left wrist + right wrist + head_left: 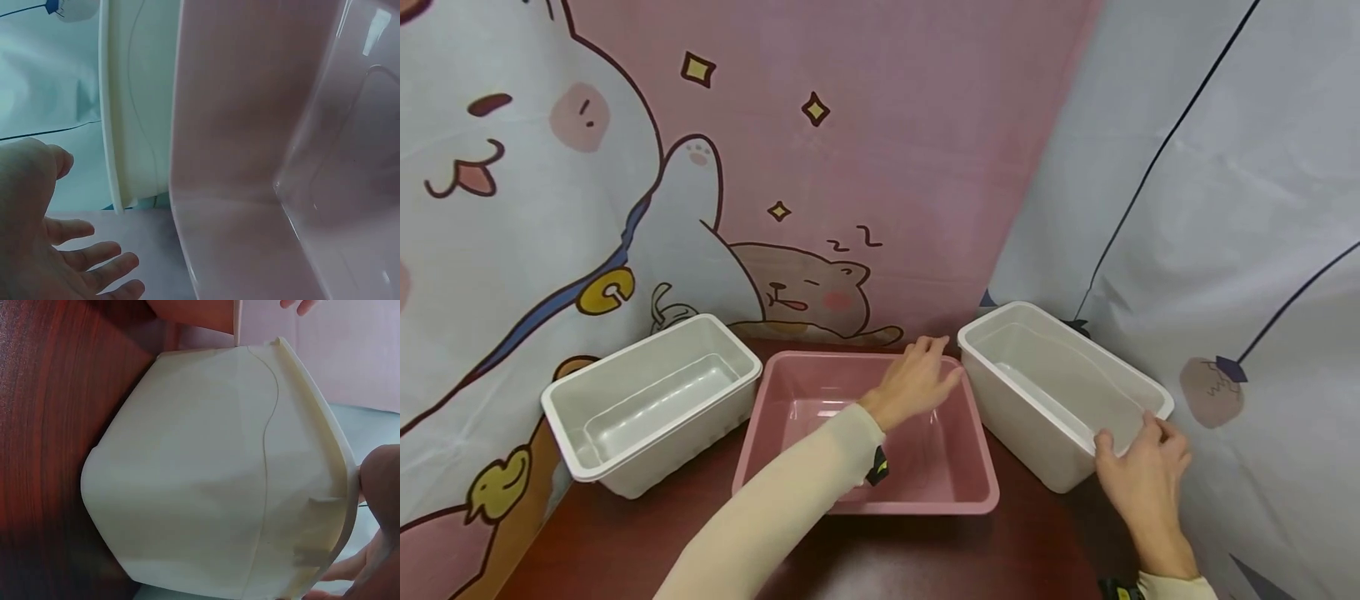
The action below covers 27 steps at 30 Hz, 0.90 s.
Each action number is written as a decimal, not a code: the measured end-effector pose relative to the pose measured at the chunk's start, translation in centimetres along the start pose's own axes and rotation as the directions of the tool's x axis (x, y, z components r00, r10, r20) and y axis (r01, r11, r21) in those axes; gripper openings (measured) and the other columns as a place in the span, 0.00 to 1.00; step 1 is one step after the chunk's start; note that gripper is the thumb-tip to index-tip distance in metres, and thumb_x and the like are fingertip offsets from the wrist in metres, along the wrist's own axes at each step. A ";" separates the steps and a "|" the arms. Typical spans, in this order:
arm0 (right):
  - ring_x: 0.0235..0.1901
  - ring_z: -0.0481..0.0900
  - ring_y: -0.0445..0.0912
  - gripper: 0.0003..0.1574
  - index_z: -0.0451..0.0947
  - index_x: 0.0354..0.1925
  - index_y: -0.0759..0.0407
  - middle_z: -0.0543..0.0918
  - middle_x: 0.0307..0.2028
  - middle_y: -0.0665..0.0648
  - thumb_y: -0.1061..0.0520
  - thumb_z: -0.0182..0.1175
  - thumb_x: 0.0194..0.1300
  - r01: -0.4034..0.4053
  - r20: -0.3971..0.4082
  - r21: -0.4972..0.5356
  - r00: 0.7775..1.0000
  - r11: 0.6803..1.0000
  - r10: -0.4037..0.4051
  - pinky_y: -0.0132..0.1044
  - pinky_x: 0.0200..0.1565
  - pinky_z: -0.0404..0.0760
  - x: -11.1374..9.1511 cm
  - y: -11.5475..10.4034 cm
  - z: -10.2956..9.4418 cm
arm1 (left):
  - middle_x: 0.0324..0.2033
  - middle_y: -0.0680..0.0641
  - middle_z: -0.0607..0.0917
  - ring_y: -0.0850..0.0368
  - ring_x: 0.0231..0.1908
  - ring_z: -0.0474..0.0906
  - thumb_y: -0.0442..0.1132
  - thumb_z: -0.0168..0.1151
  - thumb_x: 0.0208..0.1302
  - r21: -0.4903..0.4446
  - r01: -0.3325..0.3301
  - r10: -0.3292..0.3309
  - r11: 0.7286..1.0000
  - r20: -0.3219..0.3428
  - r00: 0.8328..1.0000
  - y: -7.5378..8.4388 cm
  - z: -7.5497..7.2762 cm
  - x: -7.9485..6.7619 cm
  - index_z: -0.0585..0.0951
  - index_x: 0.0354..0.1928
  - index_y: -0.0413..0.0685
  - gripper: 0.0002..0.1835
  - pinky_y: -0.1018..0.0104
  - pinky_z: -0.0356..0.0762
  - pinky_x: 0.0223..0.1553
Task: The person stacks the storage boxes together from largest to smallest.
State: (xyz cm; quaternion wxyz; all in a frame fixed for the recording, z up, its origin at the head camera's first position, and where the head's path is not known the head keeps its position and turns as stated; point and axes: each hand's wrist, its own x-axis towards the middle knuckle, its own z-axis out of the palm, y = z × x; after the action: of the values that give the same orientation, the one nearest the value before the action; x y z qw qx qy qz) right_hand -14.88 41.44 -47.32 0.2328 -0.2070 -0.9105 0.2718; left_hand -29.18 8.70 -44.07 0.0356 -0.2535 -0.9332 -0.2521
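Note:
My left hand (917, 379) reaches over the right side of the pink bin (865, 507), close to the far left corner of a white bin (1037, 425). In the left wrist view its fingers (100, 257) are loosely spread and hold nothing, beside the white bin's rim (111, 125). At that bin's near end, my right hand (1150, 475) grips the rim, thumb at the near corner and fingers bent over the edge. From the right wrist view, the thumb (381, 469) meets the rim (340, 444), and the other fingers pass behind it. Both bins have nothing inside that shows.
A second white bin (647, 450) stands left of the pink one on the dark red-brown table (925, 558). Behind hangs a printed cloth (910, 167) with cartoon animals, close against the bins' far sides and along the right.

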 end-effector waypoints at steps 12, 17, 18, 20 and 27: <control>0.66 0.64 0.89 0.60 0.40 0.86 0.87 0.58 0.70 0.97 0.46 0.55 0.83 -0.139 0.138 -0.028 0.980 0.990 0.142 0.83 0.70 0.68 0.8 0.9 0.0 | 0.81 0.36 0.78 0.39 0.76 0.82 0.57 0.56 0.90 -0.004 0.015 -0.015 1.000 -0.010 1.000 0.8 2.1 2.9 0.64 0.91 0.40 0.41 0.45 0.85 0.76; 0.66 0.66 0.90 0.60 0.39 0.85 0.89 0.59 0.71 0.97 0.46 0.53 0.84 -0.142 0.159 -0.031 0.977 0.989 0.145 0.84 0.71 0.68 0.9 0.7 -0.3 | 0.82 0.37 0.77 0.40 0.77 0.82 0.57 0.56 0.91 -0.039 0.056 -0.055 0.998 0.018 0.998 1.6 2.4 4.0 0.61 0.93 0.43 0.42 0.45 0.84 0.77; 0.66 0.66 0.90 0.60 0.39 0.85 0.89 0.59 0.72 0.97 0.46 0.53 0.84 -0.139 0.157 -0.030 0.977 0.990 0.142 0.84 0.72 0.68 0.9 0.7 -0.3 | 0.83 0.37 0.76 0.41 0.78 0.81 0.57 0.56 0.91 -0.046 0.063 -0.062 0.997 0.027 0.998 1.7 2.5 4.2 0.61 0.93 0.43 0.42 0.45 0.83 0.78; 0.67 0.67 0.90 0.60 0.39 0.86 0.89 0.60 0.72 0.97 0.46 0.53 0.85 -0.134 0.155 -0.030 0.978 0.991 0.137 0.83 0.72 0.68 0.9 0.7 -0.3 | 0.82 0.37 0.76 0.41 0.78 0.81 0.58 0.56 0.91 -0.059 0.072 -0.070 0.996 0.036 0.997 2.0 2.8 4.6 0.61 0.93 0.42 0.42 0.46 0.83 0.78; 0.68 0.66 0.89 0.61 0.38 0.86 0.89 0.60 0.72 0.97 0.47 0.53 0.85 -0.130 0.158 -0.024 0.978 0.991 0.132 0.82 0.73 0.67 0.6 0.9 -0.3 | 0.82 0.37 0.77 0.41 0.77 0.83 0.58 0.59 0.90 -0.103 0.116 -0.110 0.988 0.057 0.992 2.2 3.8 4.9 0.59 0.93 0.39 0.45 0.48 0.82 0.79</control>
State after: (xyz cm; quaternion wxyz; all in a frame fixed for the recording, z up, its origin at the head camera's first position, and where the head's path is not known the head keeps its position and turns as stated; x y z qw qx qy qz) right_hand -14.96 42.56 -47.48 0.1394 -0.2458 -0.9123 0.2963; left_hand -32.11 14.36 -45.44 -0.0161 -0.2080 -0.9320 -0.2965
